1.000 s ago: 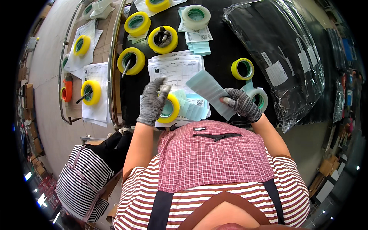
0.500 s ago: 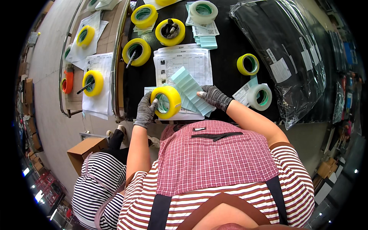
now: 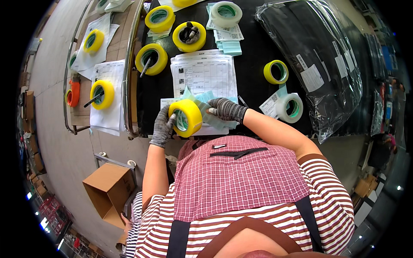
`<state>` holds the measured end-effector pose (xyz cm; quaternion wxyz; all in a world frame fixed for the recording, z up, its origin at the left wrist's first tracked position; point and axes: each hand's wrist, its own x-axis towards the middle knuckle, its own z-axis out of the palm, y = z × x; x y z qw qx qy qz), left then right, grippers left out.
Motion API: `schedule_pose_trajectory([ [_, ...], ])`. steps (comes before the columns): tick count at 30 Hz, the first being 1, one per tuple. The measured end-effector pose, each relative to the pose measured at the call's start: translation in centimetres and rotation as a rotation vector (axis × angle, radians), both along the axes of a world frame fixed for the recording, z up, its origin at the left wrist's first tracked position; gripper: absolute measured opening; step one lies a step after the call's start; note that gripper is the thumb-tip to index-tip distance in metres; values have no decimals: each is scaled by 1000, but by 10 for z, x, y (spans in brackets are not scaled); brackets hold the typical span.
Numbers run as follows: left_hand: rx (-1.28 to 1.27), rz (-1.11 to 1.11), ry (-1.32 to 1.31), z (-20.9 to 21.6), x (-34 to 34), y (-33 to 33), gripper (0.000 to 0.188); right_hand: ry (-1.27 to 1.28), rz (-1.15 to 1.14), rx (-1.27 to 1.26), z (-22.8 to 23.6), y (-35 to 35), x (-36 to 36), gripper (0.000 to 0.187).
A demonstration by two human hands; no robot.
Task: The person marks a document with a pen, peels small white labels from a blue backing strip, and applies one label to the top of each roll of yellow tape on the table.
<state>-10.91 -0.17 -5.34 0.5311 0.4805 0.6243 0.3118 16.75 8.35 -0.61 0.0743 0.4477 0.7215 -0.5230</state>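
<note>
Head view: left hand [image 3: 163, 127] in grey glove clasping yellow tape roll [image 3: 186, 118] at near edge of black tabletop [image 3: 254, 81]. Right hand [image 3: 226, 109] pressing pale green sheets [image 3: 205, 107] beside roll, grip flat, not clenched. Better keep roll steady, sheets aligned.

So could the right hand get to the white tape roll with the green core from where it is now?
Probably yes: the white tape roll with the green core lies uncovered on the black table, just right of the right hand, with nothing between them.
</note>
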Motion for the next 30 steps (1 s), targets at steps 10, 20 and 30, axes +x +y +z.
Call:
schedule_pose_trajectory([
  [10,-32,115,-444,10,1,-9,39,-85,15,-14,7,4,-8,31],
  [20,89,-80,531,40,35,17,39,-163,107,80,15,6,-10,27],
  [30,402,-311,860,84,59,51,47,-321,-133,448,37,-9,57,39],
])
